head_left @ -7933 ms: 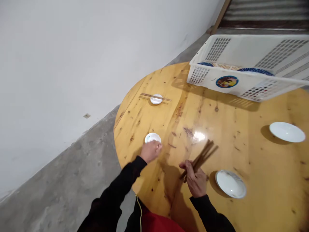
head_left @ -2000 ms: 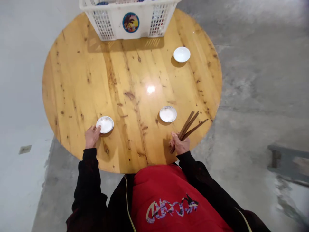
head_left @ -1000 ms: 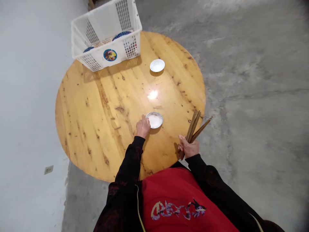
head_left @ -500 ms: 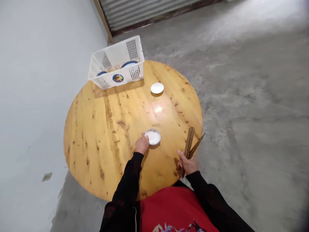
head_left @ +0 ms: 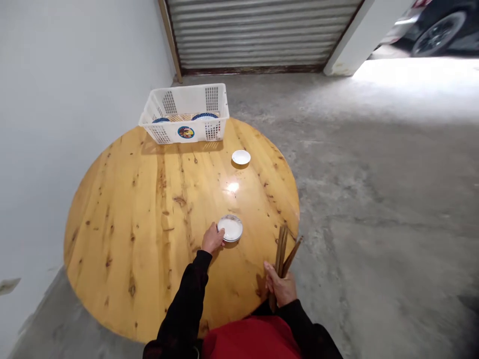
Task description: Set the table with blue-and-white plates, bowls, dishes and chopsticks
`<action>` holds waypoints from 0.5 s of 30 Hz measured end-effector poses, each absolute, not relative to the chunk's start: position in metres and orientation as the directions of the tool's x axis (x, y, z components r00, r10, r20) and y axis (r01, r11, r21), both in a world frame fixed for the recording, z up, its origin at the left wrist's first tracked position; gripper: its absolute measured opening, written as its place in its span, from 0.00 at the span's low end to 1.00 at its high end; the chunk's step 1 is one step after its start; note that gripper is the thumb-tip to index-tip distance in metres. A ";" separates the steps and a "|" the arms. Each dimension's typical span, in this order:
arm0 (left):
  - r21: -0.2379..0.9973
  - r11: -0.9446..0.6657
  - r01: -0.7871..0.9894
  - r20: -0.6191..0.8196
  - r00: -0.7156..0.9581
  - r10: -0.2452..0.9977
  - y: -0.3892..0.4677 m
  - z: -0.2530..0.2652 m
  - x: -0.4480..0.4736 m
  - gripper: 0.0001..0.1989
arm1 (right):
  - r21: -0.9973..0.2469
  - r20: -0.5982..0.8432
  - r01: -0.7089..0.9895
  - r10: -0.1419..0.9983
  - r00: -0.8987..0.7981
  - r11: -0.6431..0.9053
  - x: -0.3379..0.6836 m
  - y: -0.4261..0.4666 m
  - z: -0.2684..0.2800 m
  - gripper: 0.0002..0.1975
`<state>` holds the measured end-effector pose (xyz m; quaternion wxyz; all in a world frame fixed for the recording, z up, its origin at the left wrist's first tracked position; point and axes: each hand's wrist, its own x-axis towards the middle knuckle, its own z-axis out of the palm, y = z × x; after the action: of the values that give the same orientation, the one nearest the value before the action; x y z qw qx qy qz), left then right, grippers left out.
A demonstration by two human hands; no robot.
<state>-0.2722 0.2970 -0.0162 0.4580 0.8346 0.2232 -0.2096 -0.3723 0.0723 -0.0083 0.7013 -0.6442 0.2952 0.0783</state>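
Note:
My left hand (head_left: 213, 238) grips the left edge of a small white dish (head_left: 229, 229), thumb over the rim and fingers beneath. The dish has a faint pattern along its far side; a second rim seems to show under it. Whether it touches the table or is slightly raised, I cannot tell. Wrapped in my right hand (head_left: 281, 285) is a bundle of brown wooden chopsticks (head_left: 281, 249), held near the table's right front edge. Most point away from me, and a few fan out to the right. Farther back on the table sits a white bowl (head_left: 241, 157).
A white plastic basket (head_left: 161, 133) stands at the back of the round wooden table (head_left: 123, 209), with blue-rimmed dishes (head_left: 205, 116) inside. A white wall (head_left: 75, 99) borders the left. Beyond are a metal shutter (head_left: 254, 35), concrete floor and a car (head_left: 441, 32).
The view has tilted up, bringing the pillar and car into sight. My left hand has closed more fully on the dish's edge. My right hand still holds the chopsticks.

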 end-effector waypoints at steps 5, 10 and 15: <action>0.689 -0.400 0.605 -0.553 0.795 0.249 0.288 -0.012 -0.279 0.09 | -0.811 -0.582 -0.561 -0.142 0.800 0.163 -0.356 0.075 0.000 0.31; 0.726 -0.186 0.662 -0.578 0.733 0.358 0.269 -0.011 -0.285 0.09 | -0.789 -0.594 -0.594 0.058 0.803 0.158 -0.323 0.049 -0.009 0.31; 0.766 0.157 0.623 -0.586 0.578 0.568 0.231 -0.007 -0.291 0.10 | -0.789 -0.593 -0.609 0.156 0.790 0.088 -0.281 -0.030 -0.012 0.29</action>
<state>-0.2906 0.2305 -0.0074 0.6064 0.6489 0.4590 -0.0226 -0.2815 -0.0298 -0.0116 0.7145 -0.6201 0.1823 0.2676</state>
